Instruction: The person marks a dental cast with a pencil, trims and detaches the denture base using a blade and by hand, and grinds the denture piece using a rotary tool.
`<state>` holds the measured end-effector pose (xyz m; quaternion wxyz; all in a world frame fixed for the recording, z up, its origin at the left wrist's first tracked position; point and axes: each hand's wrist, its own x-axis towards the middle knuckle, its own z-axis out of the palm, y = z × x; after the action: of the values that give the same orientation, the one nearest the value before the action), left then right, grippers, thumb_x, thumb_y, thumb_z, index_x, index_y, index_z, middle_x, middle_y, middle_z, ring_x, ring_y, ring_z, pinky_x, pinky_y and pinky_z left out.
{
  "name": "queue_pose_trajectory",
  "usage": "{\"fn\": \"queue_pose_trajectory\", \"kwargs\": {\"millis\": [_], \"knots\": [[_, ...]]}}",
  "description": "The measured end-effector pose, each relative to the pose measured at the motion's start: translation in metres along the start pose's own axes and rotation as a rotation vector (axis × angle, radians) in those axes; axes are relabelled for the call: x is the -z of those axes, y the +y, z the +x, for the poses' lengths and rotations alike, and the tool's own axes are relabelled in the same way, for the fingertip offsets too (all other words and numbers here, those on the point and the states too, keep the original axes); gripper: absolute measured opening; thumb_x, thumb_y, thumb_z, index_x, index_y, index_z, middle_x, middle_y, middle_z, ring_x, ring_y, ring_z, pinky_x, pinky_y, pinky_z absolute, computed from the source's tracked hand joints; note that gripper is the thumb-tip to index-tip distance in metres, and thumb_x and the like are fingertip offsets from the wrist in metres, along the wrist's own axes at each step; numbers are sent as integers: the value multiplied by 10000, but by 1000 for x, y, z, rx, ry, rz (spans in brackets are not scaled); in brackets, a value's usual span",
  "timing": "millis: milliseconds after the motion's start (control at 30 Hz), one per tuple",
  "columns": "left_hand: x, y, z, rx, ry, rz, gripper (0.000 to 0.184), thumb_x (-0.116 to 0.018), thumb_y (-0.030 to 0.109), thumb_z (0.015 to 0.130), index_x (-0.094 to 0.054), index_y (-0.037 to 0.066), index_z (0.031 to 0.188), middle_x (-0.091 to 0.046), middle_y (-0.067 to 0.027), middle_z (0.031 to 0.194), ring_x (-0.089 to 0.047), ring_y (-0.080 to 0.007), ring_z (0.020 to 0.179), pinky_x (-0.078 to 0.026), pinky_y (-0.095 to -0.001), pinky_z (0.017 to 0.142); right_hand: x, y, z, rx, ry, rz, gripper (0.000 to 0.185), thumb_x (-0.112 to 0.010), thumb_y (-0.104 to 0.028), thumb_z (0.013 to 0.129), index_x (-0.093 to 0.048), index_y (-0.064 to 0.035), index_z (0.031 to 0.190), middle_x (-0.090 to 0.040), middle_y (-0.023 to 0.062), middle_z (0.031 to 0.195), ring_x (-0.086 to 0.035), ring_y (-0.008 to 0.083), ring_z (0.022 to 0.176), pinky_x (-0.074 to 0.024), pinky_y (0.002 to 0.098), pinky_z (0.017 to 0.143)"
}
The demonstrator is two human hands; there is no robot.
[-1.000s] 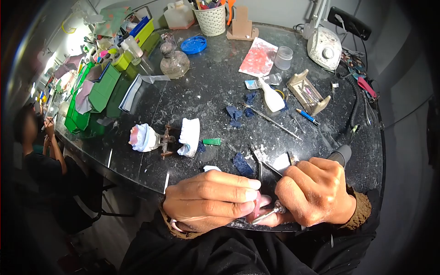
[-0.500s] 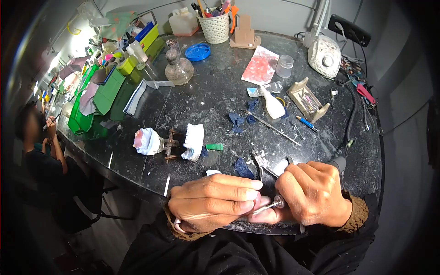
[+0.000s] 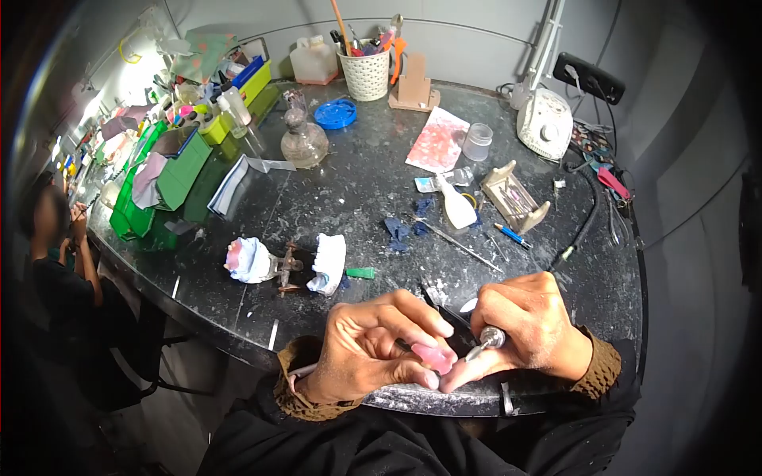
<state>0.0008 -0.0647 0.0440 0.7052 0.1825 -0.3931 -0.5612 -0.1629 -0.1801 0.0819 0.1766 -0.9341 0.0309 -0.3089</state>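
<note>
Between its thumb and fingers, my left hand (image 3: 373, 345) pinches a small pink piece (image 3: 432, 357) at the front edge of the bench. My right hand (image 3: 528, 329) is wrapped round a rotary handpiece (image 3: 492, 337), whose metal head sticks out towards the pink piece. The right thumb is stretched out close to the left fingertips. Pliers (image 3: 435, 297) lie on the bench just behind the hands, partly hidden. Left of them are a white dental cast (image 3: 327, 264) and another cast with pink on it (image 3: 249, 260), joined by a brown metal articulator (image 3: 289, 268).
Behind stand a white bottle (image 3: 456, 206), a tool rack (image 3: 514, 197), a glass burner (image 3: 304, 143), a blue lid (image 3: 335, 113) and a pen basket (image 3: 366, 73). A control box (image 3: 544, 124) is at right, green bins (image 3: 184, 170) at left. Another person (image 3: 67, 278) sits far left.
My left hand has turned and opened its grip outward, so the pink piece shows more. The handpiece head has tilted upward. The view has shifted, with the bench lower in it.
</note>
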Motion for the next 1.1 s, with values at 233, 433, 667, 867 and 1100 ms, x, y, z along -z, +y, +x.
{"fn": "queue_pose_trajectory", "kwargs": {"millis": [233,433,667,867,1100], "knots": [[4,-7,-2,40,-6,-59,174,-724,-73,700,-658,-34,856,-641,-162,888,-661,-205,838,-581,-297,716,-4,-3,-4,-79,-107,150,481,-731,-506,641,-493,-88,663,-450,18,554,-507,204,432,-373,314,394],[-2,-13,-2,134,20,-206,200,-741,-63,686,-676,3,864,-656,-107,890,-635,-164,861,-517,-288,803,-9,-1,-5,-61,-80,255,476,-745,-472,671,-480,-77,676,-429,40,530,-491,223,410,-364,325,374],[-3,-22,-3,166,26,-307,200,-743,-54,690,-672,10,865,-668,-116,912,-637,-159,868,-507,-295,812,-8,-1,-3,-29,-96,278,469,-741,-467,665,-496,-67,685,-446,45,573,-511,207,448,-379,322,396],[-2,-27,-5,133,21,-313,194,-737,-65,691,-670,7,858,-669,-121,891,-643,-162,845,-516,-292,790,-9,2,-3,56,-67,162,482,-736,-474,649,-479,-67,645,-423,36,566,-478,189,423,-363,302,381],[-4,-27,-5,149,41,-358,211,-731,-92,683,-663,-4,862,-659,-135,887,-649,-176,824,-533,-289,745,-8,4,-2,124,-2,36,530,-732,-519,604,-465,-61,609,-396,25,537,-441,162,390,-342,278,358]]}}
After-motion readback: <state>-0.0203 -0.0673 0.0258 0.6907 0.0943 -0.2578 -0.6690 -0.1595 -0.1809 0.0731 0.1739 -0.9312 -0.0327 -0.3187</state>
